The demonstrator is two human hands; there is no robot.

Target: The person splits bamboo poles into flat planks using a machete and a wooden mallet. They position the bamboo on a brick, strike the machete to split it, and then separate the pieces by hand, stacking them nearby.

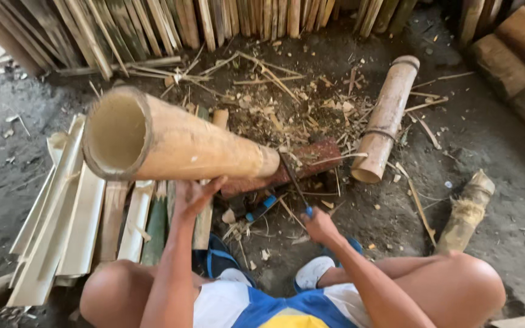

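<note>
My left hand (pixel 193 195) presses up against the underside of a thick hollow bamboo section (pixel 171 141), tilted with its open end toward me and its far end resting on a reddish wooden block (pixel 302 164). My right hand (pixel 318 225) grips the blue handle of a long blade (pixel 293 179), whose edge meets the bamboo's far end near the block. My knees frame the bottom of the view.
Split bamboo slats (pixel 74 225) lie stacked at the left. Another bamboo tube (pixel 387 118) lies at the right of the block, a short frayed stub (pixel 466 209) farther right. Upright slats line the back; chips litter the dirt floor.
</note>
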